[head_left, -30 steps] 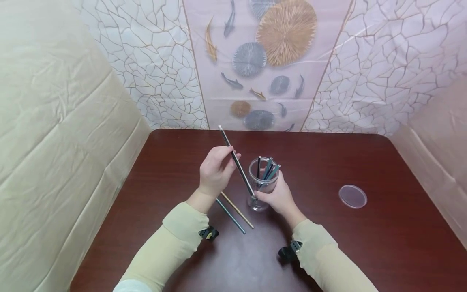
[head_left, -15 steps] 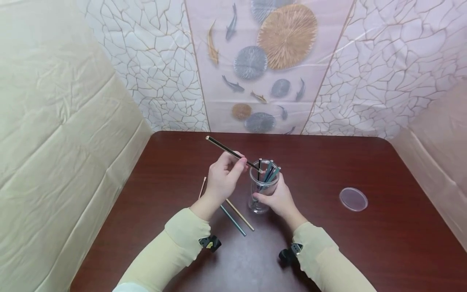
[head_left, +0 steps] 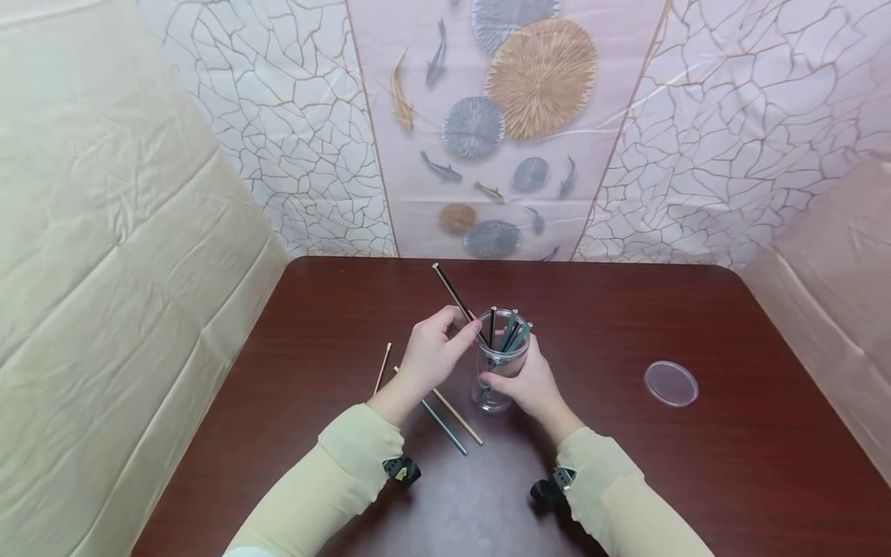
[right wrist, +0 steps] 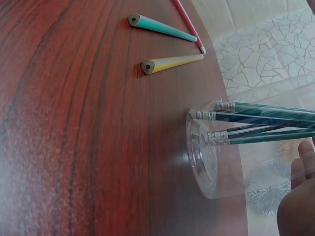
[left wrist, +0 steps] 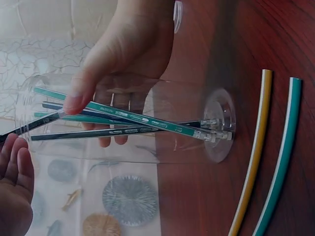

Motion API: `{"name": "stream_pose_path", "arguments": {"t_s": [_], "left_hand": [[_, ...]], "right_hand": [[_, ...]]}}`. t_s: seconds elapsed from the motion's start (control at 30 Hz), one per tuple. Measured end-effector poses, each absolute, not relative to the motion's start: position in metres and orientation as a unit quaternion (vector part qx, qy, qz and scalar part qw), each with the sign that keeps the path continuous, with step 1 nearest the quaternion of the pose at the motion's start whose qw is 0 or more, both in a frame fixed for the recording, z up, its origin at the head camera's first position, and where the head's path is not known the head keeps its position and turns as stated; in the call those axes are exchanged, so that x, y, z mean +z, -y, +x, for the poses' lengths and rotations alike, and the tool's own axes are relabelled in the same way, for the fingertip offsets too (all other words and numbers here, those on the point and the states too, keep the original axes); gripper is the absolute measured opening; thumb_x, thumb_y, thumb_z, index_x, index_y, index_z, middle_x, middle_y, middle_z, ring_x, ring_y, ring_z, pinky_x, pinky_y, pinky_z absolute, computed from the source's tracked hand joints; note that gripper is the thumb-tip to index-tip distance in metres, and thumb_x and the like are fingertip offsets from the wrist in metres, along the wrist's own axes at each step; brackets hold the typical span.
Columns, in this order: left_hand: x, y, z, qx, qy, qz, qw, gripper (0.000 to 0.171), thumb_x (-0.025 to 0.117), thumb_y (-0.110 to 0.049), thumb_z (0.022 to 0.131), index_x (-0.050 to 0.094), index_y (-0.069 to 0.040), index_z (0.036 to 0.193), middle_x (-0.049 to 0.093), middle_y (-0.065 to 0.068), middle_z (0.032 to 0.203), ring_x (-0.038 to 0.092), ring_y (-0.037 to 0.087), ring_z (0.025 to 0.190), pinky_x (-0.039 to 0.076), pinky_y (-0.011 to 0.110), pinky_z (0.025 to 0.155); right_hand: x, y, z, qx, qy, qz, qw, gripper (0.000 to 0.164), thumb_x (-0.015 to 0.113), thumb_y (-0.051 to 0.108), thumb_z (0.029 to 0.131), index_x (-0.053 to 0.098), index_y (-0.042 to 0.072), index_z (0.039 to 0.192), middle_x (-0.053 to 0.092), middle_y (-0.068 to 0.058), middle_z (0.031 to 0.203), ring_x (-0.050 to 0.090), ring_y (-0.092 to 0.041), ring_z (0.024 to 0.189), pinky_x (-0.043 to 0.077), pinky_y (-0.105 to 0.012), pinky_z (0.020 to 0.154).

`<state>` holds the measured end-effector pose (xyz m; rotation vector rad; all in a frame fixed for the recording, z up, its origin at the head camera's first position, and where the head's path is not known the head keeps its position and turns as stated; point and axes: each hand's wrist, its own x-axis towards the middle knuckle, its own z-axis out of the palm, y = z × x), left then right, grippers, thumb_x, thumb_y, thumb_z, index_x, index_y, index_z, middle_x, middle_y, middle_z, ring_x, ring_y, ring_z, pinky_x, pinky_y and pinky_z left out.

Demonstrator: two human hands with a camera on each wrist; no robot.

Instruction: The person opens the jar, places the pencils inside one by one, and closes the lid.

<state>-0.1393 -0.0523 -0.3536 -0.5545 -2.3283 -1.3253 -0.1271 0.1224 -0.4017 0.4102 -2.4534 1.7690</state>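
My left hand (head_left: 435,348) pinches a black pencil (head_left: 452,290) that slants down into the mouth of a clear jar (head_left: 490,401). The pencil's upper end sticks up to the left, and its lower end is inside the rim. My right hand (head_left: 525,381) grips the jar around its side, thumb in front, and the jar stands upright on the table. Inside lean several green and dark pencils (left wrist: 147,120), their eraser ends at the bottom. The left wrist view shows the left fingers (left wrist: 23,167) at the jar's mouth.
On the table (head_left: 585,309), left of the jar, lie a yellow pencil (head_left: 457,418), a green pencil (head_left: 445,429) and a red pencil (right wrist: 187,22). A round clear lid (head_left: 671,384) lies to the right. Patterned cloth (head_left: 313,139) hangs behind the table.
The left hand has turned the black pencil, moved right towards the jar and brought the pencil's lower end inside it. The right hand stays around the jar.
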Motion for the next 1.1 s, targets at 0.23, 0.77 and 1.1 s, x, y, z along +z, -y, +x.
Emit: {"name": "stream_pose_path", "arguments": {"t_s": [0.23, 0.77, 1.1], "left_hand": [[-0.36, 0.0501, -0.1387, -0.468, 0.84, -0.199, 0.188, 0.012, 0.07, -0.016, 0.083, 0.063, -0.008, 0.077, 0.059, -0.001, 0.073, 0.054, 0.01, 0.064, 0.045, 0.023, 0.058], [-0.362, 0.0481, -0.1418, -0.481, 0.825, -0.207, 0.214, 0.008, 0.07, -0.01, 0.082, 0.066, -0.004, 0.085, 0.061, 0.002, 0.074, 0.055, 0.012, 0.065, 0.046, 0.022, 0.059], [-0.3632, 0.0557, -0.1427, -0.508, 0.816, -0.184, 0.205, 0.015, 0.07, -0.009, 0.082, 0.068, -0.003, 0.095, 0.063, 0.003, 0.078, 0.059, 0.013, 0.07, 0.049, 0.024, 0.063]], "right_hand": [[-0.4029, -0.1223, -0.1252, 0.578, 0.803, 0.138, 0.049, 0.078, 0.082, 0.007, 0.066, 0.035, -0.005, 0.127, 0.057, -0.02, 0.12, 0.055, -0.03, 0.107, 0.039, -0.045, 0.095], [-0.4017, -0.1246, -0.1273, 0.574, 0.806, 0.138, 0.048, 0.08, 0.083, 0.009, 0.067, 0.035, -0.004, 0.129, 0.057, -0.02, 0.121, 0.055, -0.032, 0.108, 0.038, -0.046, 0.095], [-0.4016, -0.1255, -0.1261, 0.566, 0.812, 0.135, 0.048, 0.084, 0.081, 0.006, 0.068, 0.03, -0.006, 0.134, 0.054, -0.023, 0.124, 0.052, -0.033, 0.112, 0.036, -0.047, 0.097]]}}
